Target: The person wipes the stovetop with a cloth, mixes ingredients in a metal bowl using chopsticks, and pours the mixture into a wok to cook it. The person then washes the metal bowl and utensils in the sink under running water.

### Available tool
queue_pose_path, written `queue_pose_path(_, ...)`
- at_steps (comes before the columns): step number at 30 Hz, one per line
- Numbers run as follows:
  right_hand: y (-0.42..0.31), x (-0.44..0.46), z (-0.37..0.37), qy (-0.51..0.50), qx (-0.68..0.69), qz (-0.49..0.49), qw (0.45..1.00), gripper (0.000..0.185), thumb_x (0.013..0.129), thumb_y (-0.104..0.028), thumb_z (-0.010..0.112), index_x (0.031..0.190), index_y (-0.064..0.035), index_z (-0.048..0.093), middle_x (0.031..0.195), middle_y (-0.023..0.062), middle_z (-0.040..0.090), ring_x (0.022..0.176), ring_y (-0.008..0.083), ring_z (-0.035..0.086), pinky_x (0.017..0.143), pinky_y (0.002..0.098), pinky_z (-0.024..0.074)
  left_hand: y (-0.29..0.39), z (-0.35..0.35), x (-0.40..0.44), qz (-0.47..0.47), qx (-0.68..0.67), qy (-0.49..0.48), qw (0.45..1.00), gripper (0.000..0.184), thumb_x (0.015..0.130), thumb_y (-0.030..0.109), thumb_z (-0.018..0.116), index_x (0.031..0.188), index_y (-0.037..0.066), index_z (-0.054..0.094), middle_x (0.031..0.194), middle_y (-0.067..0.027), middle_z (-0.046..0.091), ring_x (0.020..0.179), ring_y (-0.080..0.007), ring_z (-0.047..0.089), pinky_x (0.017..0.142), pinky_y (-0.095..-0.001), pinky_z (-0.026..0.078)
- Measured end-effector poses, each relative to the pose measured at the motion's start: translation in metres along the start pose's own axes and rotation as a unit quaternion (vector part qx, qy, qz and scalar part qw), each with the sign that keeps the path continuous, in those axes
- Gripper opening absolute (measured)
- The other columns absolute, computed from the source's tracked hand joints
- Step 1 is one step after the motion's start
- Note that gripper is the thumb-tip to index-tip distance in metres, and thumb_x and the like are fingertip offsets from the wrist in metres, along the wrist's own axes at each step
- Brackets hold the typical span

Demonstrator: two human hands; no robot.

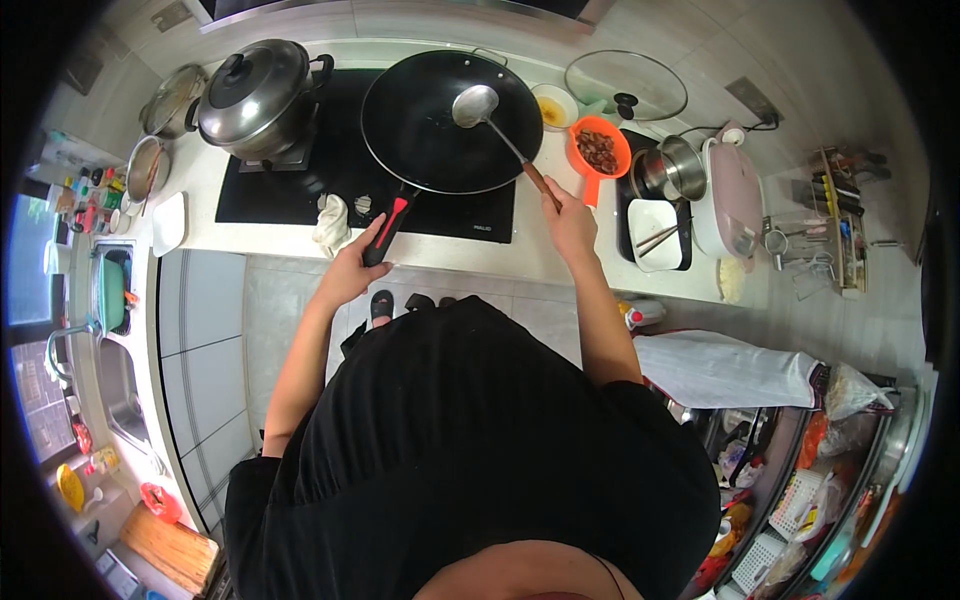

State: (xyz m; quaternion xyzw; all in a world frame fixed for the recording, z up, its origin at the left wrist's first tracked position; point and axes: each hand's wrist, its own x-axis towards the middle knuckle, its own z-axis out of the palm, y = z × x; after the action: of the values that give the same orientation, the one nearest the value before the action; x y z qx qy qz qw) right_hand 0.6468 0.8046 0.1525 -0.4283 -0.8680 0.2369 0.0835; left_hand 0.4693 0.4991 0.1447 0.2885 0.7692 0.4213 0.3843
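Observation:
My left hand (pixel 350 273) is closed around the end of the wok's black and red handle. The black wok (pixel 430 135) stands on the right side of the cooktop, its inside dark with only a little shine. My right hand (pixel 572 217) grips the brown wooden handle of a metal ladle (pixel 475 105), whose round head is over the inside of the wok. To the right of the wok, an orange strainer (pixel 592 178) holds brown pieces of food. Behind it sits a white bowl (pixel 555 106) with something yellow in it.
A lidded steel pot (pixel 258 98) occupies the left of the black glass cooktop (pixel 270 195). A crumpled white cloth (pixel 331 225) lies by its front edge. Further right are a glass lid (pixel 640 82), a white dish with chopsticks (pixel 652 225) and a pink rice cooker (pixel 730 195).

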Motion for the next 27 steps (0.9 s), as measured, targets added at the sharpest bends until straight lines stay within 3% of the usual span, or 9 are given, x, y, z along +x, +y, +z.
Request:
queue_pose_path(8, 0.010, -0.003, -0.002, 0.119, -0.075, -0.120, 0.983, 0.032, 0.087, -0.029, 0.057, 0.119, -0.0322, 0.061, 0.082, 0.0117, 0.065, 0.070, 0.0309, 0.063, 0.060, 0.0414, 0.0479, -0.010, -0.006, 0.007, -0.046, -0.032, 0.031, 0.998, 0.060, 0.088, 0.027, 0.062, 0.142, 0.017, 0.038, 0.071, -0.0010, 0.049, 0.050, -0.0096, 0.045, 0.047, -0.0268, 0.043)
queue_pose_path(9, 0.012, -0.004, -0.002, 0.123, -0.056, -0.120, 0.984, 0.032, 0.088, -0.030, 0.057, 0.120, -0.0322, 0.060, 0.082, 0.0116, 0.066, 0.070, 0.0309, 0.063, 0.061, 0.0412, 0.0482, -0.054, -0.002, 0.028, 0.082, 0.035, 0.119, 0.989, 0.051, 0.092, 0.034, 0.057, 0.135, 0.009, 0.047, 0.071, -0.0022, 0.050, 0.057, -0.0107, 0.049, 0.056, -0.0292, 0.045)
queue_pose_path(10, 0.013, -0.006, 0.001, 0.123, -0.036, -0.120, 0.984, 0.032, 0.088, -0.030, 0.057, 0.120, -0.0322, 0.060, 0.083, 0.0116, 0.066, 0.071, 0.0310, 0.063, 0.062, 0.0409, 0.0484, -0.065, -0.005, 0.040, 0.056, -0.012, 0.129, 0.990, 0.044, 0.090, 0.028, 0.059, 0.126, 0.003, 0.055, 0.072, -0.0074, 0.054, 0.064, -0.0159, 0.056, 0.063, -0.0310, 0.046)
queue_pose_path(12, 0.007, -0.009, -0.002, 0.050, -0.012, -0.009, 0.999, 0.033, 0.090, -0.034, 0.055, 0.122, -0.0327, 0.059, 0.085, 0.0136, 0.066, 0.075, 0.0316, 0.063, 0.065, 0.0403, 0.0483, -0.055, -0.020, 0.055, 0.032, 0.134, 0.133, 0.981, 0.036, 0.085, 0.018, 0.062, 0.116, 0.001, 0.060, 0.081, -0.0157, 0.060, 0.073, -0.0256, 0.061, 0.068, -0.0340, 0.048)
queue_pose_path(15, 0.019, -0.006, 0.011, 0.046, 0.132, -0.009, 0.990, 0.035, 0.091, -0.032, 0.056, 0.124, -0.0205, 0.059, 0.072, 0.0054, 0.061, 0.061, 0.0187, 0.057, 0.058, 0.0306, 0.0437, -0.102, -0.022, 0.105, 0.116, 0.246, 0.182, 0.945, 0.030, 0.076, 0.002, 0.058, 0.106, 0.000, 0.063, 0.100, -0.0212, 0.058, 0.090, -0.0369, 0.059, 0.081, -0.0421, 0.048)
queue_pose_path(18, 0.029, -0.006, 0.021, 0.015, 0.318, 0.033, 0.947, 0.038, 0.092, -0.031, 0.057, 0.123, -0.0106, 0.060, 0.066, -0.0030, 0.052, 0.057, 0.0071, 0.046, 0.053, 0.0222, 0.0370, -0.159, -0.022, 0.162, 0.168, 0.369, 0.174, 0.897, 0.035, 0.080, 0.004, 0.054, 0.114, 0.006, 0.060, 0.104, -0.0187, 0.058, 0.097, -0.0377, 0.057, 0.087, -0.0431, 0.048)
queue_pose_path(20, 0.011, -0.018, 0.004, -0.017, 0.404, 0.107, 0.908, 0.039, 0.093, -0.031, 0.057, 0.122, -0.0059, 0.060, 0.066, -0.0070, 0.045, 0.059, 0.0021, 0.038, 0.052, 0.0181, 0.0323, -0.166, -0.027, 0.174, 0.116, 0.388, 0.101, 0.909, 0.032, 0.083, 0.007, 0.051, 0.113, 0.006, 0.060, 0.107, -0.0182, 0.058, 0.101, -0.0378, 0.056, 0.088, -0.0434, 0.047)
queue_pose_path(22, 0.007, -0.024, -0.004, -0.025, 0.409, 0.130, 0.903, 0.039, 0.093, -0.032, 0.057, 0.122, -0.0068, 0.061, 0.065, -0.0075, 0.045, 0.058, 0.0018, 0.038, 0.051, 0.0178, 0.0313, -0.162, -0.029, 0.183, 0.063, 0.416, 0.024, 0.907, 0.024, 0.087, 0.012, 0.048, 0.105, 0.006, 0.062, 0.112, -0.0184, 0.057, 0.103, -0.0381, 0.057, 0.088, -0.0440, 0.048)
queue_pose_path(27, 0.004, -0.033, -0.007, 0.001, 0.417, 0.120, 0.901, 0.038, 0.093, -0.032, 0.057, 0.122, -0.0075, 0.061, 0.065, -0.0070, 0.045, 0.056, 0.0021, 0.038, 0.051, 0.0182, 0.0311, -0.158, -0.029, 0.182, 0.060, 0.429, 0.043, 0.900, 0.017, 0.085, 0.014, 0.052, 0.087, 0.005, 0.067, 0.108, -0.0200, 0.059, 0.091, -0.0372, 0.062, 0.079, -0.0448, 0.052)
